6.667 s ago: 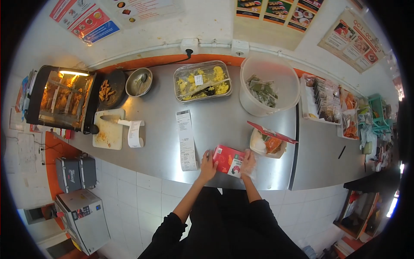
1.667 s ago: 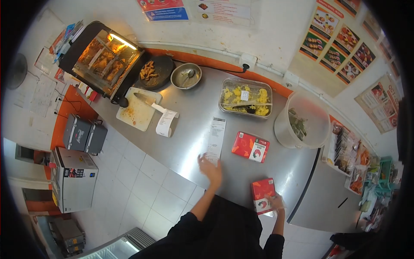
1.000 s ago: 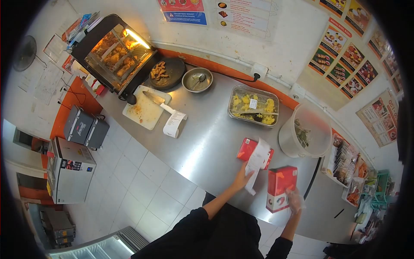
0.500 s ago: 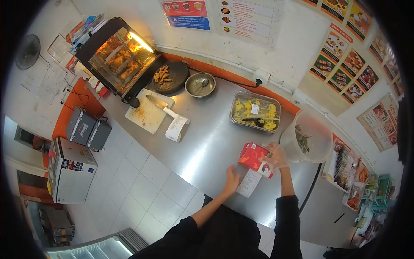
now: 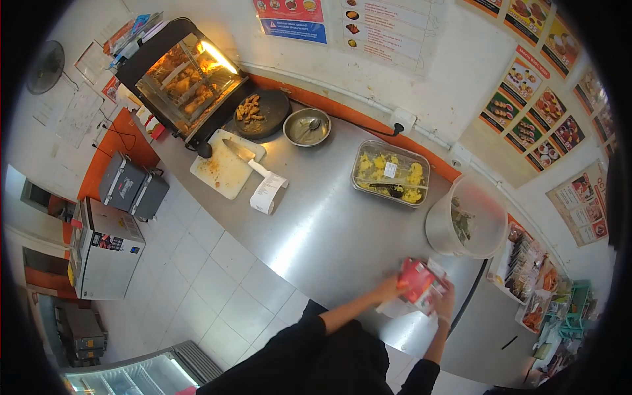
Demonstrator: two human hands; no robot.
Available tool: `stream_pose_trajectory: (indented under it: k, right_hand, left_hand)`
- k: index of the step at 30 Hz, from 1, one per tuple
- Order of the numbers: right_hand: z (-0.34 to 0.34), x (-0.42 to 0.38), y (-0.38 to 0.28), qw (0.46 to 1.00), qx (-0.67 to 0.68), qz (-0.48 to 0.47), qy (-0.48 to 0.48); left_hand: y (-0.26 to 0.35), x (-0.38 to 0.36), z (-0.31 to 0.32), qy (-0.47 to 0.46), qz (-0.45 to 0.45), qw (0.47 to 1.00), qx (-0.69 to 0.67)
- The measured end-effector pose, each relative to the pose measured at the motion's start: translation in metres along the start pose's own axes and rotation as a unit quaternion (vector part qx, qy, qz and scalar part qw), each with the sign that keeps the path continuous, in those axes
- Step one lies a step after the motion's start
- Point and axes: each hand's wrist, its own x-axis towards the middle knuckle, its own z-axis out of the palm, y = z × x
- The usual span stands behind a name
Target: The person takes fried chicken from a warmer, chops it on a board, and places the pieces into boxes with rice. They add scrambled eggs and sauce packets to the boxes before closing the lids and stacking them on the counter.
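Observation:
A red and white cardboard food box (image 5: 419,282) is between my two hands near the front edge of the steel counter, its outline smeared by motion. My right hand (image 5: 444,301), in a thin clear glove, grips the box's right side. At its left side, my left hand (image 5: 390,289) has its fingers closed on the edge. Below the box, a white paper slip (image 5: 394,308) is partly covered by the box and my left hand. Close behind my hands stands a translucent tub (image 5: 444,227) with green leaves in it.
A lidded metal tray (image 5: 368,184) of yellow food lies farther back. Toward the left are a metal bowl (image 5: 297,137) with a spoon, a black round plate (image 5: 273,112), a knife (image 5: 238,150) on a cutting board (image 5: 227,181), a curled receipt (image 5: 268,192) and a lit food warmer (image 5: 155,72).
The red box has moved toward me and to the right. My left hand, earlier apart from it, has closed on its left side. My right hand has come nearer with the box.

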Motion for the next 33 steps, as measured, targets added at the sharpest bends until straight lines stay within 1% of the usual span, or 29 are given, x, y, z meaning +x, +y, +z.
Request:
stream_pose_trajectory:
  k: [1,2,3,4,5,6,7,8,10,12,13,14,15,16,17,19,20,21,22,23,24,25,26,28,29,30,31,32,33]
  right_hand:
    - [-0.019,-0.014,-0.012,0.997,-0.044,0.062,0.032]
    - [-0.036,-0.032,-0.028,0.986,-0.088,0.125,0.065]
    - [-0.048,-0.043,-0.027,0.984,-0.074,0.117,0.116]
    - [-0.062,-0.051,-0.027,0.978,-0.061,0.108,0.166]
    - [-0.078,-0.054,-0.025,0.970,-0.099,0.136,0.173]
    - [-0.097,-0.057,-0.024,0.960,-0.137,0.164,0.179]
    - [-0.111,-0.061,-0.022,0.948,-0.175,0.192,0.185]
    - [-0.118,-0.064,-0.025,0.919,-0.263,0.195,0.220]
    - [-0.119,-0.068,-0.032,0.838,-0.426,0.196,0.279]
    - [-0.108,-0.076,-0.029,0.774,-0.512,0.111,0.355]
    - [-0.101,-0.071,-0.030,0.736,-0.548,0.061,0.392]
    - [-0.089,-0.069,-0.043,0.731,-0.545,0.019,0.411]
    - [-0.068,-0.072,-0.064,0.724,-0.539,-0.025,0.429]
    - [-0.038,-0.073,-0.088,0.717,-0.531,-0.069,0.447]
    - [0.000,-0.069,-0.109,0.731,-0.514,-0.017,0.449]
    - [0.070,-0.058,-0.148,0.754,-0.477,0.083,0.444]
    - [0.095,-0.057,-0.138,0.768,-0.502,-0.006,0.397]
    - [0.125,-0.056,-0.111,0.774,-0.522,-0.097,0.344]
    - [0.177,-0.051,-0.093,0.685,-0.601,-0.147,0.384]
    - [0.226,-0.057,-0.126,0.848,-0.455,-0.093,0.256]
    - [0.273,-0.052,-0.119,0.878,-0.366,-0.209,0.225]
    - [0.321,-0.051,-0.133,0.906,-0.326,-0.214,0.162]
    - [0.371,-0.054,-0.151,0.929,-0.287,-0.215,0.098]
    - [0.477,-0.047,-0.158,0.942,-0.238,-0.234,0.043]
    - [0.517,-0.050,-0.162,0.946,-0.219,-0.240,0.015]
    - [0.554,-0.061,-0.184,0.949,-0.195,-0.245,-0.016]
    - [0.599,-0.066,-0.208,0.952,-0.168,-0.252,-0.045]
    - [0.640,-0.072,-0.234,0.953,-0.140,-0.257,-0.073]
    - [0.673,-0.072,-0.251,0.948,-0.143,-0.270,-0.093]
  left_hand:
    - [0.014,-0.005,0.019,-0.031,0.004,0.999,-0.026]
    - [0.014,-0.002,0.046,0.031,0.114,0.991,-0.060]
    - [0.014,0.003,0.078,0.093,0.222,0.966,-0.095]
    - [0.000,0.017,0.115,0.046,0.146,0.985,-0.082]
    - [-0.024,0.034,0.152,-0.001,0.069,0.995,-0.069]
    - [-0.038,0.042,0.172,-0.049,-0.009,0.997,-0.054]
    - [-0.026,0.037,0.171,-0.072,-0.007,0.997,-0.007]
    - [-0.002,0.029,0.162,-0.095,-0.006,0.995,0.040]
    - [0.003,0.006,0.152,-0.111,0.013,0.992,0.061]
    - [-0.024,-0.007,0.138,-0.086,0.051,0.995,0.011]
    - [-0.041,-0.017,0.128,-0.038,0.116,0.992,0.014]
    - [-0.041,-0.033,0.102,-0.053,0.102,0.993,-0.002]
    - [-0.043,-0.053,0.068,-0.067,0.089,0.994,-0.018]
    - [-0.057,-0.069,0.037,-0.058,0.158,0.986,-0.013]
    - [-0.076,-0.086,0.008,-0.049,0.226,0.973,-0.007]
    - [-0.106,-0.128,-0.053,-0.040,0.147,0.985,-0.080]
    - [-0.119,-0.152,-0.084,0.013,0.110,0.988,-0.104]
    - [-0.134,-0.178,-0.112,0.068,0.073,0.986,-0.131]
    - [-0.150,-0.202,-0.139,0.107,-0.012,0.984,-0.138]
    - [-0.169,-0.227,-0.167,0.149,-0.096,0.973,-0.147]
    - [-0.185,-0.256,-0.197,0.211,-0.046,0.970,-0.111]
    - [-0.199,-0.285,-0.227,0.271,0.001,0.960,-0.070]
    - [-0.205,-0.313,-0.257,0.344,0.026,0.936,-0.066]
    - [-0.214,-0.375,-0.305,0.471,0.072,0.878,-0.058]
    - [-0.228,-0.401,-0.330,0.500,0.046,0.865,-0.018]
    - [-0.237,-0.427,-0.355,0.526,0.019,0.850,0.019]
    - [-0.242,-0.456,-0.376,0.546,-0.001,0.837,-0.032]
    - [-0.253,-0.479,-0.401,0.577,-0.023,0.816,-0.041]
    - [-0.266,-0.500,-0.421,0.606,-0.045,0.793,-0.052]
